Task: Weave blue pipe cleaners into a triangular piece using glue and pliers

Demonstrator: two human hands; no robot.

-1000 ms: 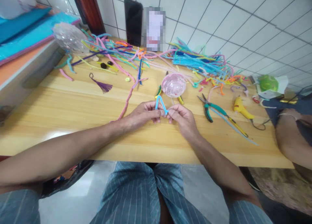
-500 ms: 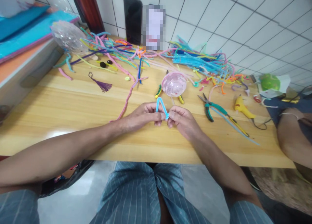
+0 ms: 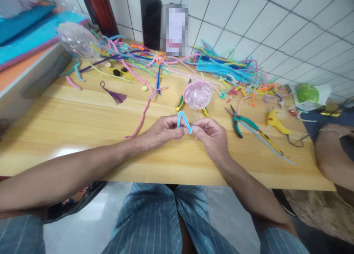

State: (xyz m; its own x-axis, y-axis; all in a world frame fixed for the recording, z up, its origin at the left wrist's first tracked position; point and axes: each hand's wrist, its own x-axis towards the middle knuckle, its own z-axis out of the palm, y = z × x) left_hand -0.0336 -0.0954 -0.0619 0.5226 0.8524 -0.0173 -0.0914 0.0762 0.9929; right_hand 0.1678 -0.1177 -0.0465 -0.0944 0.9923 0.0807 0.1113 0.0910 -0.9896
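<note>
A light blue pipe cleaner [image 3: 184,118], bent into a narrow peak, is held between my two hands above the wooden table. My left hand [image 3: 168,128] pinches its left side and lower part between thumb and fingers. At the lower right end, where the pipe cleaner looks twisted or folded, the thumb and fingertips of my right hand [image 3: 211,136] close on it. Just beyond my hands sits a clear pinkish plastic dome [image 3: 197,95], partly covering a tool with yellow-green handles [image 3: 179,103].
Pliers [image 3: 238,123], a yellow glue gun [image 3: 276,122] and a straight blue pipe cleaner [image 3: 269,145] lie right. Heaped pipe cleaners [image 3: 221,68] line the back near two phones [image 3: 151,21]. A purple tassel [image 3: 116,96] lies left. Another person's arm [image 3: 330,154] rests at the right edge.
My right hand has turned slightly and shifted a little right at the lower end of the pipe cleaner. My left hand has barely moved and keeps its pinch.
</note>
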